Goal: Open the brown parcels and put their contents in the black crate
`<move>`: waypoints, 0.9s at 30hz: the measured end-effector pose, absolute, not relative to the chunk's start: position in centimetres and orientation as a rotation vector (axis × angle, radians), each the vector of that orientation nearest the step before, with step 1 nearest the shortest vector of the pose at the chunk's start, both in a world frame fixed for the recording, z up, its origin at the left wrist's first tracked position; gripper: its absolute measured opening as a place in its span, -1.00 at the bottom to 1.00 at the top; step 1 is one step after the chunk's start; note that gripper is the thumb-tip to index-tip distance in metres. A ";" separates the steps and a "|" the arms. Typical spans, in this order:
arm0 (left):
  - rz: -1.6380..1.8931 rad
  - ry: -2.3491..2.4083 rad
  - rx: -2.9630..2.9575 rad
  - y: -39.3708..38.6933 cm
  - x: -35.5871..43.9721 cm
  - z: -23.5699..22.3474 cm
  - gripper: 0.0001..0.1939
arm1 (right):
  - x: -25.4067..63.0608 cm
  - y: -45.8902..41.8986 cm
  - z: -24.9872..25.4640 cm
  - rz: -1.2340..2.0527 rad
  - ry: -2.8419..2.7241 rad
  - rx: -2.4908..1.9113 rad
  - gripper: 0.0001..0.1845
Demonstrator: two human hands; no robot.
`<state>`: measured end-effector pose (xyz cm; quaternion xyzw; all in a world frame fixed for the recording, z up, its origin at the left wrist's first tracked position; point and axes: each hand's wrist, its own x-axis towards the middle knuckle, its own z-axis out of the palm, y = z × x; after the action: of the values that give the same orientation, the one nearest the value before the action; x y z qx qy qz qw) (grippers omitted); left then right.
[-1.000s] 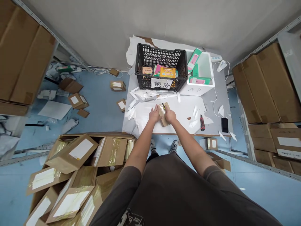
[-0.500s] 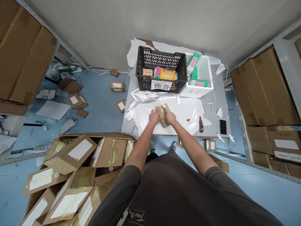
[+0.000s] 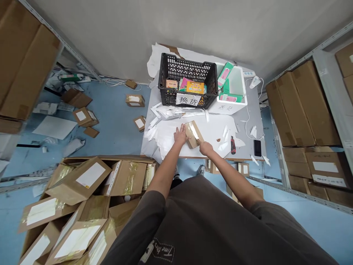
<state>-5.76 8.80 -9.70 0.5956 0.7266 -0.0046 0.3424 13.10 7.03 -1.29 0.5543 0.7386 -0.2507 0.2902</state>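
Right hand [image 3: 205, 148] had slid away from the top of the kraft parcel [image 3: 192, 134] toward its 4 o'clock corner, fingers loosely open, no longer pressing on the clear tape [image 3: 194, 132]; whether it still touched the corner I could not tell. Left hand [image 3: 181, 134] lay open against the parcel's 9 o'clock side, not gripping it. Parcel rested on a white paper sheet [image 3: 212, 127] over the grey table [image 3: 249, 110], with a black plastic crate [image 3: 187, 59] at 12 o'clock.
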 end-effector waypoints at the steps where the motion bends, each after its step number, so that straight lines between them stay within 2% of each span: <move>1: -0.014 1.890 1.550 8.8 -5.7 -9.7 0.07 | 13.5 6.5 -1.1 -0.677 1.953 1.482 -0.23; 5: -0.036 1.898 1.556 9.0 -5.6 -9.7 0.06 | 14.7 5.2 -0.6 -0.717 1.920 1.501 -0.24; 11: -0.089 1.900 1.542 9.3 -5.5 -9.6 0.08 | 16.1 3.8 -0.3 -0.767 1.921 1.513 -0.16; 18: -0.128 1.969 1.581 9.1 -4.7 -7.9 0.07 | 18.1 2.7 1.5 -0.733 1.953 1.511 -0.27; 20: -0.054 1.948 1.758 8.8 -4.4 -7.1 -0.07 | 19.4 2.4 2.1 -0.719 1.973 1.571 -0.31; 23: 0.022 1.578 2.126 8.1 -4.0 -6.4 -0.37 | 21.9 2.4 2.5 -0.741 1.995 1.731 -0.32; 25: -0.034 1.362 2.238 7.8 -3.6 -6.2 -0.43 | 23.6 2.8 2.1 -0.794 1.994 1.858 -0.34; 27: -0.096 1.360 2.267 7.7 -3.1 -6.2 -0.45 | 25.0 3.3 1.3 -0.870 2.001 1.974 -0.39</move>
<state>-3.07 7.68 -6.18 0.8308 0.4982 -0.0352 0.2457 25.03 3.30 1.29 0.6676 0.6767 -0.2942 0.0994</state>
